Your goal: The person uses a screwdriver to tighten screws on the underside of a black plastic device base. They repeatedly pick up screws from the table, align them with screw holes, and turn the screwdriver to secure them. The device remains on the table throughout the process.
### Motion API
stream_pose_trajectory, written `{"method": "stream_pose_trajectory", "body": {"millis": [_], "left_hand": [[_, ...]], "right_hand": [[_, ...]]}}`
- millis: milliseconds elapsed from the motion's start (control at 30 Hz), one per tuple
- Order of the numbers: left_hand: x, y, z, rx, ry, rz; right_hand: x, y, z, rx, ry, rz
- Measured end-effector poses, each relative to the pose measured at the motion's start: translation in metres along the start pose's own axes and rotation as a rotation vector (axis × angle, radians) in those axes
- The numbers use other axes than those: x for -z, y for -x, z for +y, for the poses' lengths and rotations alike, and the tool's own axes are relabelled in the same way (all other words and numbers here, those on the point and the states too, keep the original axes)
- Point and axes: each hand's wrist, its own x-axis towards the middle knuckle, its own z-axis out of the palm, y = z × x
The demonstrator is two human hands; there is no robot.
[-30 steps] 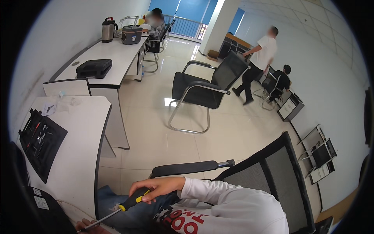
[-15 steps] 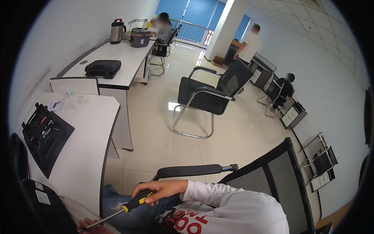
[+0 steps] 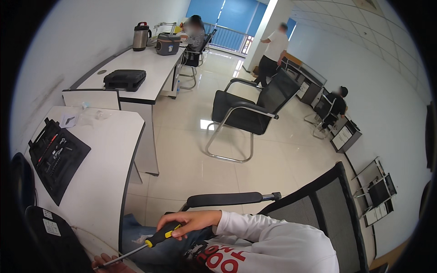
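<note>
My right hand (image 3: pixel 195 223) is closed around the black-and-yellow handle of a screwdriver (image 3: pixel 160 235), above my lap in blue jeans. The metal shaft slants down to the lower left. There my left hand (image 3: pixel 111 265) has its fingers curled at the tip end of the shaft, partly cut off by the lower edge. Whether the tip sits in anything cannot be seen. On the white desk (image 3: pixel 98 182) to the left lies an open black tool case (image 3: pixel 58 157) with small metal tools and a red one in it.
A black object with white labels (image 3: pixel 52 227) stands at the desk's near edge. My black armrest (image 3: pixel 225 199) is beside my right arm. Ahead are an empty black chair (image 3: pixel 246 111) and another desk with a closed black case (image 3: pixel 125 80). Several people are farther off.
Both my hands keep the same hold on the screwdriver. The view has shifted slightly, and the person in the white top at the back has moved left.
</note>
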Motion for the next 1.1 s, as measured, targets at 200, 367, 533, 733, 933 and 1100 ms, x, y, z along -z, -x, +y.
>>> {"method": "stream_pose_trajectory", "body": {"millis": [200, 367, 533, 733, 933, 1100], "left_hand": [[0.002, 0.0, 0.0, 0.007, -0.012, 0.012], [0.002, 0.001, 0.002, 0.015, -0.004, 0.014], [0.003, 0.002, 0.004, 0.009, 0.005, 0.007], [0.001, 0.007, -0.003, 0.014, 0.005, -0.004], [0.043, -0.001, 0.0, -0.124, -0.335, 0.056], [-0.01, -0.001, 0.007, -0.042, -0.192, 0.101]], "right_hand": [[0.002, -0.001, 0.005, 0.009, -0.011, -0.016], [0.0, -0.002, 0.005, -0.008, -0.011, -0.006], [-0.002, -0.002, 0.007, -0.009, -0.021, -0.011], [0.003, 0.005, 0.006, -0.022, -0.027, 0.003], [-0.011, -0.016, 0.0, -0.114, -0.076, 0.004], [0.001, -0.017, -0.003, -0.055, -0.091, 0.118]]}}
